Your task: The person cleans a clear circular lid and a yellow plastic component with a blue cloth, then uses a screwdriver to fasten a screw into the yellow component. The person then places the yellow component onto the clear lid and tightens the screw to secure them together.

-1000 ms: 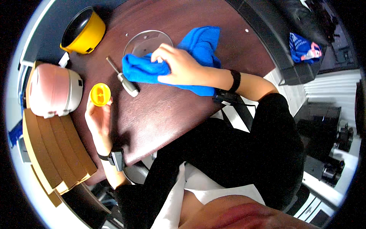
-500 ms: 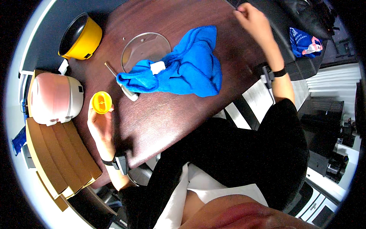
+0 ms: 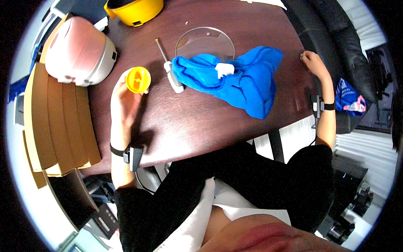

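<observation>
My left hand [image 3: 124, 101] is wrapped round a small yellow plastic cup [image 3: 138, 80], its open top facing up and a raised bar across the inside. At the table's right side my right hand [image 3: 315, 65] has its fingers curled; whatever they may hold is hidden. Between the hands lies a crumpled blue cloth [image 3: 247, 86] with a small white plastic piece [image 3: 225, 70] on top. A screwdriver [image 3: 170, 69] with a pale grey handle rests beside the cloth's left end, nearer my left hand. Behind the cloth, a clear glass lid [image 3: 205, 44] is partly covered by it.
A pink and white rice cooker [image 3: 82, 52] stands at the left, by brown cardboard [image 3: 63, 122]. At the far left is a yellow pot [image 3: 138, 12] with a dark inside. A blue bag [image 3: 349, 97] lies on a black seat [image 3: 348, 54] beyond the table's right edge.
The view has turned, shifting the table's things rightward. My right hand has come back nearer along the table's right side. My left hand still holds the yellow cup, and the screwdriver shows more fully.
</observation>
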`<state>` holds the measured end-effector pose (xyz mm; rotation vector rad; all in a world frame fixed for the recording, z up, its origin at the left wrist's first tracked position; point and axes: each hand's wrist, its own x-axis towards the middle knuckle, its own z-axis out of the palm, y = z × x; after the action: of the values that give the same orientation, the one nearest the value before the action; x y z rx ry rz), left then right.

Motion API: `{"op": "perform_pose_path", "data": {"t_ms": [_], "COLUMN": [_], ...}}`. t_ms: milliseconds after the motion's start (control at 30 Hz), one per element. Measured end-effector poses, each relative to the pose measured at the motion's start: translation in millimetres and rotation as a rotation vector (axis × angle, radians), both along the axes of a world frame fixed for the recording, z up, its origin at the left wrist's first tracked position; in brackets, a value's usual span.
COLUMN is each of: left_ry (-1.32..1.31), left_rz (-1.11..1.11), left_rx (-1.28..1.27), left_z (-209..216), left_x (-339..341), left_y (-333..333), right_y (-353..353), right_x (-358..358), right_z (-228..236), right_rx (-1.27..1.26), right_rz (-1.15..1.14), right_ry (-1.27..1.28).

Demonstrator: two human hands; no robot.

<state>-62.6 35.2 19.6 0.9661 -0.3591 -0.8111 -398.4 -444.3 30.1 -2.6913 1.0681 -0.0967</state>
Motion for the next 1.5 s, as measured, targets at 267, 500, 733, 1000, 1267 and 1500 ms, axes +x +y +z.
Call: {"op": "perform_pose_path", "data": {"t_ms": [267,500,733,1000,1267,1500], "left_ry": [0.073,0.041,0.042,0.099,0.072,-0.006], "left_rz": [-0.043,-0.048,0.088,0.023,-0.060,0.021], "left_rx": [-0.107,-0.132,-0.123,-0.271,-0.287,-0.150], "left_z": [-10.9,-6.8,-4.3,-17.3,-11.4,-8.7], "left_x": [5.1,6.0,0.5,-0.7,-15.6,-48.6], "left_y": [-1.4,-2.2,1.6,-1.9,-11.8,-32.4], "right_y": [87.9,141.4,193.0,261.9,252.4,302.3], "right_x": [183.1,301.5,248.4,169.5,188.5,201.2], "right_z": [54.8,35.9,55.4,32.5,35.2,23.7], "right_rx": [-0.118,-0.087,0.219,-0.241,0.090,-0.095], "right_rz": [0.614,0.745,0.860,0.965,0.815,1.001], "right_ry": [-0.207,-0.149,-0.231,-0.161,-0.672,-0.659]}}
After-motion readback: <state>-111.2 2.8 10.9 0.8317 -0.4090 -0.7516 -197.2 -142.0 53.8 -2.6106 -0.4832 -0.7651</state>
